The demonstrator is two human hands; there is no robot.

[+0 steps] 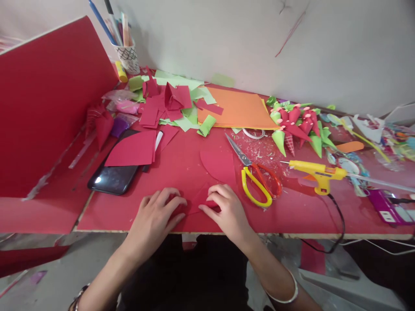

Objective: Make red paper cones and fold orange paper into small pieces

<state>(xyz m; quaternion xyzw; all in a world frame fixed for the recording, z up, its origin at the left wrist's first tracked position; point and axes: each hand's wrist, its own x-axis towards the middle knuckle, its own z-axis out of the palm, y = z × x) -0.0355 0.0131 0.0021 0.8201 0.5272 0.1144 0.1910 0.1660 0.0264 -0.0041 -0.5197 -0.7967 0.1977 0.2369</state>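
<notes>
Red tabletop (296, 218), hands (158, 211) seemingly at paper (196, 202)

Table (110, 216) was red; handled paper (197, 202) was close to the same red. Scissors (247, 162) had grey blades (238, 149), yellow and orange-red handles (244, 183). Glue gun (319, 170) was yellow, trigger (310, 177) orange. Cup (128, 57) was white, patterned with dark scale-like lines. Stacked sheets (236, 108) showed orange over yellow. Cones (289, 143) were red or green, one red crossed by white lines.

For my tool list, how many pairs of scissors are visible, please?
1. The scissors lie on the red table between the right hand and the yellow glue gun. Others may be hidden under the paper scraps.
</notes>
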